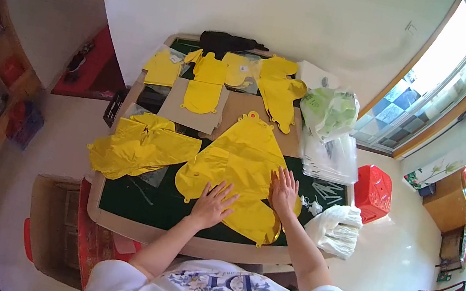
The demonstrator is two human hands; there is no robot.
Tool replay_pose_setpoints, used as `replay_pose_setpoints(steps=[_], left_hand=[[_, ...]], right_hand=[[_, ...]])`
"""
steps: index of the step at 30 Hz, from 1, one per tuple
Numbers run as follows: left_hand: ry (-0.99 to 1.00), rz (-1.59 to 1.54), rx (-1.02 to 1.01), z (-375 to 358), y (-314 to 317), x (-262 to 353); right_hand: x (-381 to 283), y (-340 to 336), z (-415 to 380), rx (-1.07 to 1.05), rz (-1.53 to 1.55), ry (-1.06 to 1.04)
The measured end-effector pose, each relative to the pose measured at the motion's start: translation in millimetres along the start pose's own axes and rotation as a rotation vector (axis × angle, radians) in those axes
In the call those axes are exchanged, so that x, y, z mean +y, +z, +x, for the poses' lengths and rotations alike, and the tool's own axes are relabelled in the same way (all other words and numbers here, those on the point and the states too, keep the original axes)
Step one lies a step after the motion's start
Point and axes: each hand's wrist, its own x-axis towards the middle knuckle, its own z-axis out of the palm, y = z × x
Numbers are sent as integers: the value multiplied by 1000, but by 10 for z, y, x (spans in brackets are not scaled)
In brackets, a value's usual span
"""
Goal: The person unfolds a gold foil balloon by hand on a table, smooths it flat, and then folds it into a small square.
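A large yellow plastic sheet (243, 159), roughly triangular with rounded lobes, lies spread on the dark green table top (172, 212). My left hand (213, 205) rests palm down on its lower left part, fingers spread. On its right side lies my right hand (283, 192), flat with fingers stretched out. Neither hand grips anything. To the left is a folded yellow pile (143, 146). Behind the sheet, a yellow piece (202, 96) lies over grey-brown cardboard (171, 107), and another long yellow piece (279, 94) lies to its right.
Clear plastic bags (330, 155) and a green-white bag (330, 112) lie at the table's right. A white bundle (334, 230) sits at the right front edge. Beyond stands a red stool (373, 193). A black cloth (228, 44) is at the back; a cardboard box (53, 226) stands lower left.
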Motion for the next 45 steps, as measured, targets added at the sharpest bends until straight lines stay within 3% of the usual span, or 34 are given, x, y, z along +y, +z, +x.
replay_pose_setpoints(steps=[10,22,34,38,41,45], left_hand=[[18,46,-55,74,5,-26],[3,30,-31,132,1,-40],[-3,55,-39,147,-1,-42],[-5,70,-68,130,-1,-31],[-4,87,-69,141,-33,-14],[-9,77,-74,138,-7,-34]], right_hand=[[-56,-38,-14,34,-67,-43],[-107,-72,-18,-83,-130,-8],[-211,-164,98,-28,-75,-11],[-505,-124,311,1,-93,-169],[-578,-47,444,-251,-174,-153],[-351,-239,498,-396,-390,-40]])
